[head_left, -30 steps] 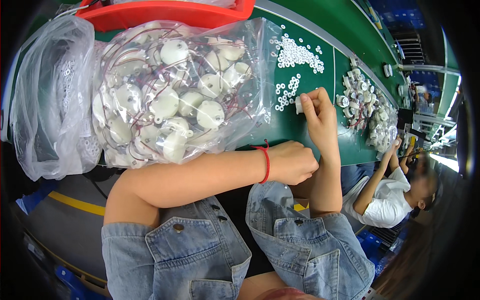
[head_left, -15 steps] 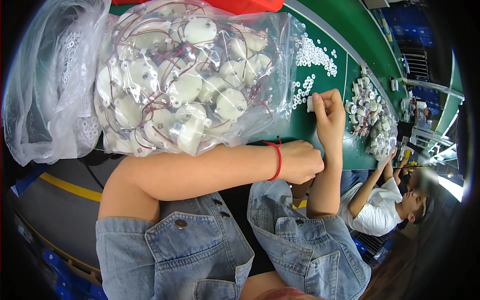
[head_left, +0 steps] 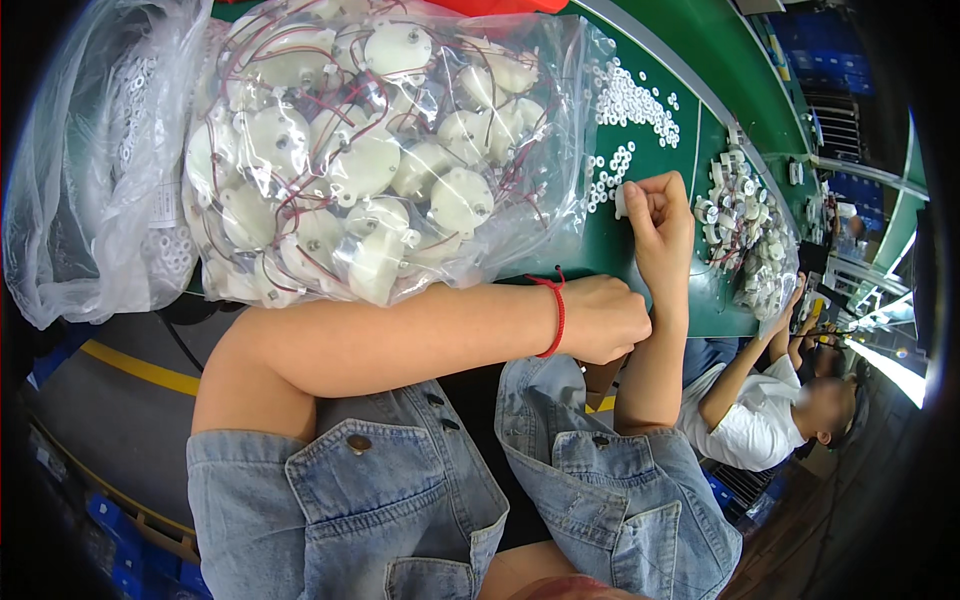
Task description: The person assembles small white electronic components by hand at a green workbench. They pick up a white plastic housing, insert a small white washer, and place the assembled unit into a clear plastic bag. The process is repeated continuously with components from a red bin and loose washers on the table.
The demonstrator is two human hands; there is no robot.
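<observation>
My left hand [head_left: 603, 318], with a red cord bracelet [head_left: 556, 318] at the wrist, is curled closed against my right forearm at the table's front edge. Whatever its fingers may hold is hidden. My right hand [head_left: 662, 222] is raised over the green table, thumb and fingers pinched on a small white part [head_left: 620, 202], mostly covered by the fingers. Just beyond it lie loose white ring washers [head_left: 607, 180], with a larger pile of washers [head_left: 635, 105] farther back. My left forearm lies along the front of a clear plastic bag [head_left: 570, 130] full of pale round motors [head_left: 462, 203] with dark red wires.
Another clear bag [head_left: 60, 210] with white rings stands at far left. Small white wired motors [head_left: 745, 215] are heaped to the right, where a co-worker in a white shirt [head_left: 745, 425] reaches in. A red bin [head_left: 500, 5] sits at the back; a metal rail [head_left: 690, 75] borders the table.
The view has shifted very slightly. Both hands keep the same pose, and the white part stays in my right fingers.
</observation>
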